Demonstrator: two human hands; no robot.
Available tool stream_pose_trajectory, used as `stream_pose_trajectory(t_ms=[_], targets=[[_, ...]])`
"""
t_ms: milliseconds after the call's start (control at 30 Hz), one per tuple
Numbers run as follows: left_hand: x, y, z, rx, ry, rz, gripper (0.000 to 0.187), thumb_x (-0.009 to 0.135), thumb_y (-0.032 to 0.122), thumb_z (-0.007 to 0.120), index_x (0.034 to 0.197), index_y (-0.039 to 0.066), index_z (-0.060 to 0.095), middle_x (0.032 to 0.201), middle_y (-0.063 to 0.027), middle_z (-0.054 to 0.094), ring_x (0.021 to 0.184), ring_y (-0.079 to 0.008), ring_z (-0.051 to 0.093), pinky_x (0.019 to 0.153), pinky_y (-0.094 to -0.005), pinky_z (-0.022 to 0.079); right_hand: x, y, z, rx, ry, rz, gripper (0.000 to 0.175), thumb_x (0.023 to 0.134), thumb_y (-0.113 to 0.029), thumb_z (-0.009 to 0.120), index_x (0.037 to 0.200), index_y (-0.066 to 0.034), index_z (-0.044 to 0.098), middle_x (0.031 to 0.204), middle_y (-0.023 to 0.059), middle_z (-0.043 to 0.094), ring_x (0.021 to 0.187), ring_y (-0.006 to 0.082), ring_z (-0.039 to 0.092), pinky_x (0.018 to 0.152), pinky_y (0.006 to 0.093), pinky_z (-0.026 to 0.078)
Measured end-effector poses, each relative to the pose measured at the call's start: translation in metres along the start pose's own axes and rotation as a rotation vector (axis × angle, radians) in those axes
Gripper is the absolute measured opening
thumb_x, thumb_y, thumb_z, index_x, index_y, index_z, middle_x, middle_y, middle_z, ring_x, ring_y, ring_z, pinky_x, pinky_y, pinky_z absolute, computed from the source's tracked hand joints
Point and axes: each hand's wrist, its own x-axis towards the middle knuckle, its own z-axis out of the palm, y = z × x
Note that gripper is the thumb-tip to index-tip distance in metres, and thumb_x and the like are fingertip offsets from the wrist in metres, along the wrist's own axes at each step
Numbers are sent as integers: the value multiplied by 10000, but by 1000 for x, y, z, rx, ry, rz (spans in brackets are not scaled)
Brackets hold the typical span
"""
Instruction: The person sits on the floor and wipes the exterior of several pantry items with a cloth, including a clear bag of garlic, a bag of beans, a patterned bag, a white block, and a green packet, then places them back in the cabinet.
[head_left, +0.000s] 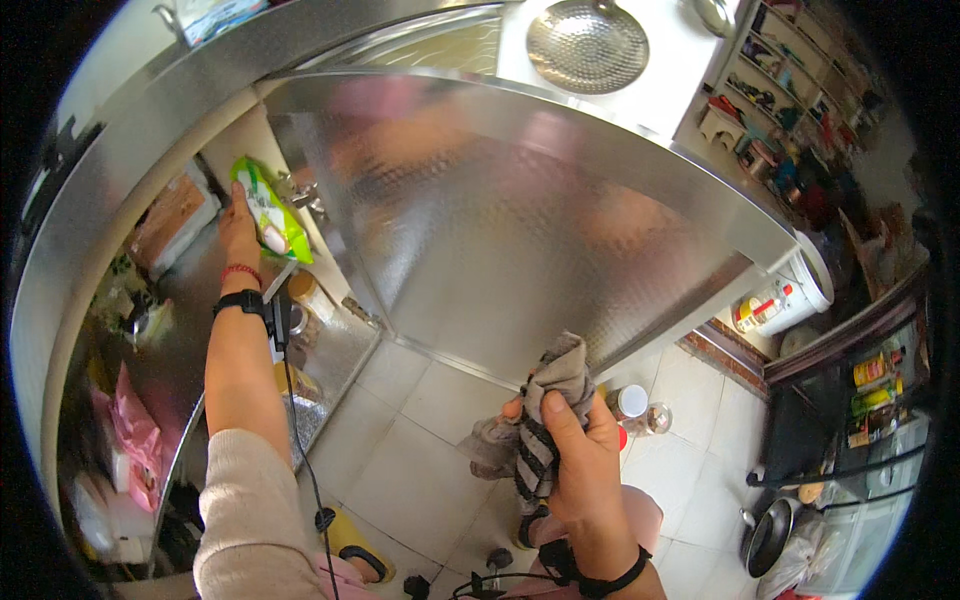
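With its fingers around a green and white plastic packet (271, 214), my left hand (241, 231) reaches inside a metal cabinet, near the hinge side of its door. A crumpled grey-brown cloth (551, 397) with dark stripes is gripped in my right hand (585, 450), in front of the open stainless steel door (480, 255). Lidded jars (309, 294) stand on the lower shelf, below my left wrist. A brown and white block-like package (172, 217) lies on the upper shelf, left of my left hand.
Pink plastic bags (135, 442) lie in the cabinet's left part. Jars (630, 402) stand on the tiled floor beyond the door's lower edge. A perforated metal skimmer (588, 45) rests on the white surface above. At right are a white bucket (799, 292) and a black pan (770, 536). A black cable hangs beside my left forearm.
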Motion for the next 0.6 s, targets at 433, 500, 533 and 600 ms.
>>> stream_pose_trajectory(t_ms=[433,500,533,600], targets=[[5,-17,6,48,213,-47,649,977,525,426,1233,-49,589,1348,-295,506,1218,-430,502,1025,-468,403,-7,-8,-4,5,-62,4,212,978,-151,588,1157,-40,567,974,99,685,862,154,663,706,334,594],[-29,-14,12,-421,163,80,493,935,302,580,1271,-56,540,1384,-270,443,1304,-368,406,1088,-460,330,-7,-8,-3,-9,-52,9,213,979,-154,588,1155,-38,567,970,102,688,856,153,665,704,330,594],[-47,-12,14,-304,194,213,479,913,241,610,1278,-57,528,1390,-255,424,1314,-354,387,1098,-458,316,-8,-8,-4,-15,-57,11,213,979,-156,588,1154,-37,566,968,104,690,853,153,666,702,329,594],[-83,-9,21,46,239,509,569,828,129,688,1319,-47,461,1405,-228,343,1341,-365,310,1126,-459,265,-10,-8,-4,-10,-74,9,214,980,-158,587,1154,-35,567,966,107,692,843,152,668,699,324,594]])
